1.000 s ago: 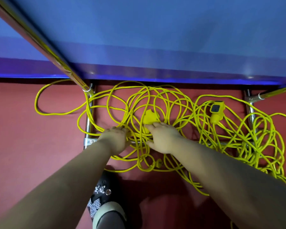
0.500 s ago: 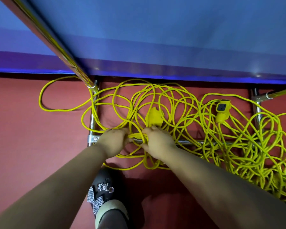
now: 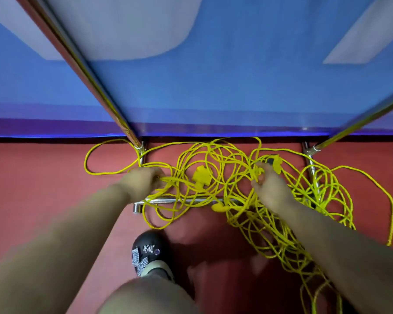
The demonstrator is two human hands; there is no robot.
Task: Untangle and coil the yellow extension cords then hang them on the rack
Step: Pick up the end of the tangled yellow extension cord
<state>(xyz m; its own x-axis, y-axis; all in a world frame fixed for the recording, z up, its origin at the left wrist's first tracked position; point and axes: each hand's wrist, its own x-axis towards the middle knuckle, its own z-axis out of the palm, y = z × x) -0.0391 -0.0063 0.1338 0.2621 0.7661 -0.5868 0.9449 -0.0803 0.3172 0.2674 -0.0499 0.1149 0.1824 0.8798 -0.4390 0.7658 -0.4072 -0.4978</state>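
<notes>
A big tangle of yellow extension cords (image 3: 218,168) sprawls over the red floor and across the base of a chrome rack (image 3: 182,201). My left hand (image 3: 143,181) grips a bundle of strands at the tangle's left side. My right hand (image 3: 269,189) pinches strands further right, just in front of a yellow socket block (image 3: 276,163). Between my hands lies a yellow multi-way plug (image 3: 201,176). A yellow plug end (image 3: 219,207) rests by the rack's front bar. More loops trail off to the lower right.
Two chrome rack uprights (image 3: 82,64) (image 3: 359,123) rise toward the camera against a blue wall (image 3: 213,87). My black shoe (image 3: 145,252) stands on the red floor (image 3: 43,189) just in front of the rack base.
My hands have pulled apart, the right one moving right with strands toward the socket block, the left one shifting left. The tangle is stretched wider, and the camera has risen.
</notes>
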